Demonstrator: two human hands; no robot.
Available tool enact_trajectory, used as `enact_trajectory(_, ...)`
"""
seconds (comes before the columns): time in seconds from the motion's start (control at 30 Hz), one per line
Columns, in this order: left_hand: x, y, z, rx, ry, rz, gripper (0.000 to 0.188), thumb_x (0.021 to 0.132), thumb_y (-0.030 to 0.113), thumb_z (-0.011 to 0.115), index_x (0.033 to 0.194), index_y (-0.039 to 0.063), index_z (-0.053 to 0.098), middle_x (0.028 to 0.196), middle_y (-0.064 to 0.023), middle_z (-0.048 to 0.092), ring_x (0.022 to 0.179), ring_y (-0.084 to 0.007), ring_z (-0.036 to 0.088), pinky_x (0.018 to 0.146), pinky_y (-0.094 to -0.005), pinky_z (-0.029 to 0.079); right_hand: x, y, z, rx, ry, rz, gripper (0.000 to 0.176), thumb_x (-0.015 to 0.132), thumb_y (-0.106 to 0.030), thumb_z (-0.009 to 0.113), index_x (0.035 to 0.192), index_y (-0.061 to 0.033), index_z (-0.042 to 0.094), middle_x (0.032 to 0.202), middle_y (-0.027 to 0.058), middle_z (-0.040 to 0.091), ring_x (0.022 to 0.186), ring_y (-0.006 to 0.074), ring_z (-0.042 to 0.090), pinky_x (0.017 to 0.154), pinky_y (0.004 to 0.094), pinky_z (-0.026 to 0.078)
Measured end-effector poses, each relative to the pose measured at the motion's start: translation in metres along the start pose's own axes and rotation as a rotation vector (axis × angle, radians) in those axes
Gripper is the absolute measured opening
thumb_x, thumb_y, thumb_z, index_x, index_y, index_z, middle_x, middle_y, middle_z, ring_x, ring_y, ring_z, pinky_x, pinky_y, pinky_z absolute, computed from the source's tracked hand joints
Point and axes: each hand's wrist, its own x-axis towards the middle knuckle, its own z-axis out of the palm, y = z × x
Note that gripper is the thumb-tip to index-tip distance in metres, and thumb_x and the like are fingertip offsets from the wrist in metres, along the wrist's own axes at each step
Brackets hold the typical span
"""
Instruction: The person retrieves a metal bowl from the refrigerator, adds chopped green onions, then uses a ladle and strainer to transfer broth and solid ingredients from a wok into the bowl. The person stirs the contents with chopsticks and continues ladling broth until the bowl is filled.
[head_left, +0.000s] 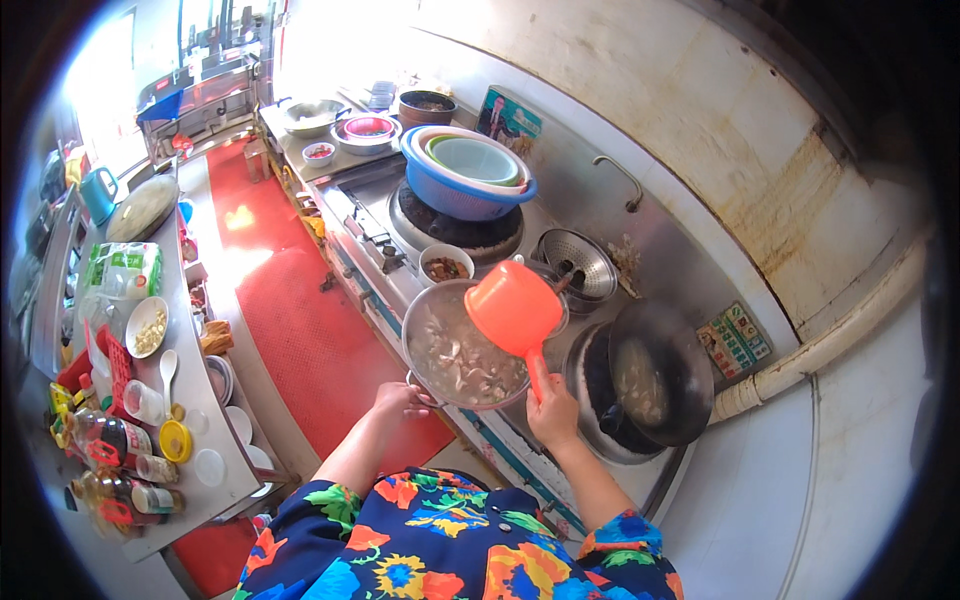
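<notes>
My right hand (553, 411) is closed around the handle of an orange plastic water ladle (517, 307), which is held over the right side of a metal pot. In the pot (461, 360) is a cloudy broth with pieces of food. My left hand (403, 400) is at the pot's near left handle, with the fingers around it. To the right, a black wok (660, 375) stands tilted on a stove burner, with some liquid and bits of food in it. A white bowl of dark food (447, 265) sits just beyond the pot.
Stacked plastic basins (472, 169) rest on the far burner. Metal strainers (585, 266) lie by the steel backsplash, below a wall faucet (622, 174). At left, a steel table (217, 480) holds bottles, jars and a plate of garlic cloves (147, 327). A red mat (300, 330) covers the aisle.
</notes>
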Motion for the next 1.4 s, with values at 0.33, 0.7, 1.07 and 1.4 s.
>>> enact_trajectory(0.33,-0.025,0.008,0.01,0.003,-0.07,0.06,0.017,0.081,0.008,0.049,0.091,-0.005,0.055,0.081,-0.0159,0.06,0.071,-0.0247,0.061,0.06,-0.0333,0.053,-0.002,-0.001,0.026,0.226,0.228,0.033,0.054,0.078,-0.015,0.053,0.128,-0.0105,0.035,0.089,0.0167,0.056,0.065,0.0259,0.057,0.049,0.0325,0.045)
enact_trajectory(0.7,0.011,-0.008,0.005,-0.002,0.164,-0.009,0.015,0.08,0.014,0.05,0.087,0.002,0.053,0.071,-0.0099,0.059,0.061,-0.0215,0.058,0.053,-0.0341,0.05,-0.013,0.193,-0.161,0.996,0.394,0.816,0.053,0.073,-0.007,0.051,0.125,-0.0091,0.04,0.068,0.0054,0.053,0.037,0.0049,0.036,0.03,0.0191,0.028)
enact_trajectory(1.07,0.01,-0.012,0.012,-0.027,0.389,0.025,0.012,0.081,0.019,0.046,0.084,0.011,0.053,0.064,-0.0037,0.058,0.053,-0.0158,0.053,0.048,-0.0304,0.043,-0.054,0.333,-0.152,-0.272,0.066,0.88,0.037,0.067,-0.02,0.054,0.102,-0.0068,0.055,0.088,0.0206,0.059,0.085,0.0354,0.056,0.075,0.0423,0.045)
enact_trajectory(1.4,0.017,-0.016,0.009,0.008,0.406,0.044,0.012,0.082,0.019,0.045,0.085,0.011,0.053,0.061,-0.0028,0.057,0.05,-0.0146,0.051,0.046,-0.0304,0.043,0.005,0.342,-0.148,0.693,-0.069,1.234,0.017,0.071,-0.016,0.054,0.065,-0.001,0.05,0.053,0.0088,0.048,0.035,0.0104,0.033,0.031,0.0243,0.022)
